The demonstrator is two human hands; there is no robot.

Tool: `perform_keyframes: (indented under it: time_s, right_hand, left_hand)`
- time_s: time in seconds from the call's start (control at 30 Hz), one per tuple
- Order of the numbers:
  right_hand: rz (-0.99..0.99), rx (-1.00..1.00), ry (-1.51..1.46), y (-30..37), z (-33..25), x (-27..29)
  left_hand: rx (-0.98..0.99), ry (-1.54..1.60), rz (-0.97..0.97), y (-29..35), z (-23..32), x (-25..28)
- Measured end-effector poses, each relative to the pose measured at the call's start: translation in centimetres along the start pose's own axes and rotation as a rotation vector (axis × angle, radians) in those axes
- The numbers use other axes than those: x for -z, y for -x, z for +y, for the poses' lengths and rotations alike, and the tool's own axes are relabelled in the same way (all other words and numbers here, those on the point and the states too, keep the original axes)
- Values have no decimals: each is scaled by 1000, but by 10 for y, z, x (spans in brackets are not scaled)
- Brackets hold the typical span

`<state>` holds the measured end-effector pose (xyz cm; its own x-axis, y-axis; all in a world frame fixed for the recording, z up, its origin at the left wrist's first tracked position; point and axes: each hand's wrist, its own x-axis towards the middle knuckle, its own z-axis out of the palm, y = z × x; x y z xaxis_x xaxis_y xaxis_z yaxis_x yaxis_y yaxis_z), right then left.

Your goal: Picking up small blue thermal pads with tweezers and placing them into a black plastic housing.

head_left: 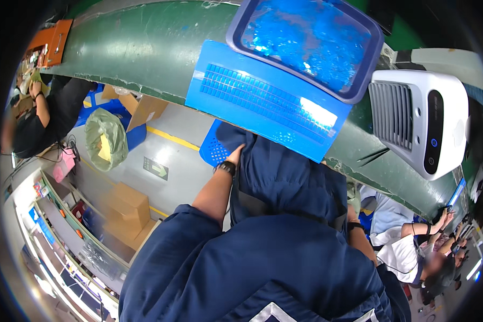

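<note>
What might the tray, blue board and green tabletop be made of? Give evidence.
Tray: probably moulded plastic, satin, judging by its rounded corners and smooth rim.
Blue board: likely plastic, smooth, with even colour.
Green tabletop: glossy, showing pale reflections; rubber or plastic, unclear.

The person wears a navy blue top (284, 257), softly creased, with a white stripe (272, 307) bent to a peak near the lower edge of the view (a second bit of white trim shows to its right). The loose left sleeve (190, 225) ends around the elbow, leaving the forearm bare. Above the bare left hand (235, 155) sits a black wristwatch (228, 167); a dark band (355, 226) circles the right wrist.
</note>
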<state>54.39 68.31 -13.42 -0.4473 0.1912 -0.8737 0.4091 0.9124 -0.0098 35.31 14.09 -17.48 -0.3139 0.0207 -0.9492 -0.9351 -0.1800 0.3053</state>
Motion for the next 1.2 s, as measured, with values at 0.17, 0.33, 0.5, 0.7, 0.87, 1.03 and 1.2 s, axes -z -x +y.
perform_keyframes:
  time_s: [0.17, 0.33, 0.5, 0.7, 0.87, 1.03, 1.2]
  right_hand:
    - [-533, -573, -1225, 9, -182, 101]
    - [-324, 388, -263, -63, -11, 47]
    - [-93, 634, 79, -99, -47, 30]
    - [60, 671, -38, -99, -96, 5]
    - [224, 659, -136, -140, -164, 3]
    - [497, 647, -236, -175, -208, 20]
    - [743, 562, -339, -205, -228, 45]
  left_hand:
    - [19, -418, -135, -14, 43, 67]
    - [-148, -648, -133, -15, 119, 67]
    - [-250, -856, 30, 12, 186, 110]
    - [-368, -1111, 188, 26, 193, 75]
    - [-510, -1326, 286, -7, 183, 129]
    - [-780, -1525, 416, -93, 262, 121]
    - [-1053, -1712, 492, -115, 245, 185]
